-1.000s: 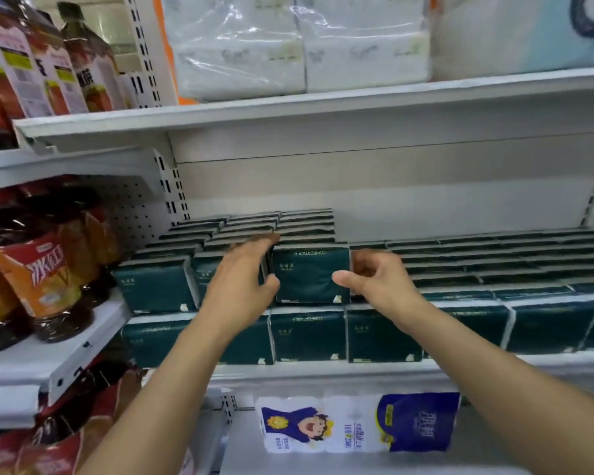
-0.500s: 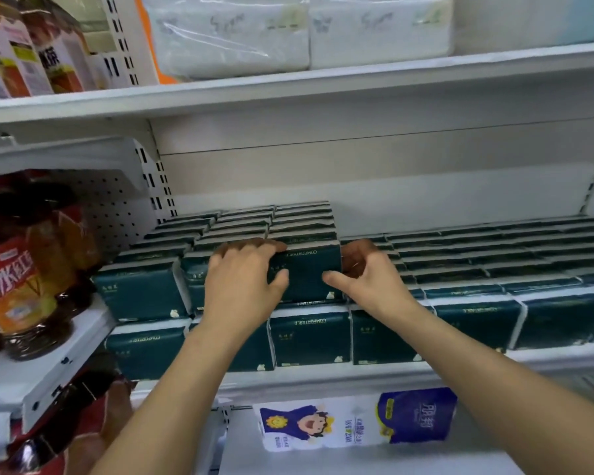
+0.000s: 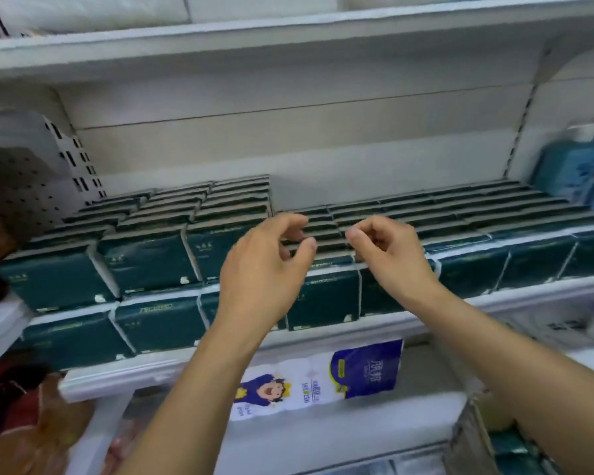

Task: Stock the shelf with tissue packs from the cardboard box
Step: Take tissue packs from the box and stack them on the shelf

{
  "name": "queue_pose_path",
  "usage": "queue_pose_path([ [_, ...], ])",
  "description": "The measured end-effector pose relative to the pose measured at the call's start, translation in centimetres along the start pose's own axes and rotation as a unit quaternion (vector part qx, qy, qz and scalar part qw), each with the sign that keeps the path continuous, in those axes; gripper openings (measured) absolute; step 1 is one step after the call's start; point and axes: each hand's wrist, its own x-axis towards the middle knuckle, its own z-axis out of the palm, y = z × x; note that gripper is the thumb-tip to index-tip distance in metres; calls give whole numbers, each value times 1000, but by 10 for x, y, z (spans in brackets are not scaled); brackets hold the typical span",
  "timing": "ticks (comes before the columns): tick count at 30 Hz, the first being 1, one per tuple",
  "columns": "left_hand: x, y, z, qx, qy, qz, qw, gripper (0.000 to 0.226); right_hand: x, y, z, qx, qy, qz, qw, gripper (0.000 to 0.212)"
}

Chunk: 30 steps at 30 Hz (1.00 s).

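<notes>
Two bare hands hover side by side, close but apart, over the middle of the shelf [image 3: 515, 298], near its front edge. The left hand [image 3: 264, 269] has its fingers half-curled with the thumb standing apart. The right hand [image 3: 388, 255] has its fingers curled in toward the thumb. Neither holds anything. Dark green tissue packs [image 3: 144, 258] fill the shelf in upright rows from front edge to back: two layers toward the left end, one layer from the middle to the right end. Beneath the front edge lies a white-and-blue pack [image 3: 323, 378] with a cartoon figure. A blurred blue bottle [image 3: 570, 166] stands beyond the right end.
</notes>
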Motion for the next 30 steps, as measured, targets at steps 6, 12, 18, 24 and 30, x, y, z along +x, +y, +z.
queue_pose_path([
  [6, -34, 29, 88, -145, -166, -59, 974, 21, -41, 29, -60, 27, 36, 31, 999, 21],
  [12, -64, 49, 170, -209, -278, -131, 928, 12, -92, 74, -119, 21, 86, 95, 992, 24],
  [18, -104, 56, 243, -219, -367, -228, 875, 34, -157, 132, -165, 7, 128, 219, 967, 26],
  [24, -151, 52, 316, -89, -428, -188, 880, 72, -225, 197, -188, -57, 69, 349, 933, 24],
  [30, -184, 52, 341, -88, -418, -185, 885, 85, -280, 263, -194, -188, -50, 417, 888, 14],
])
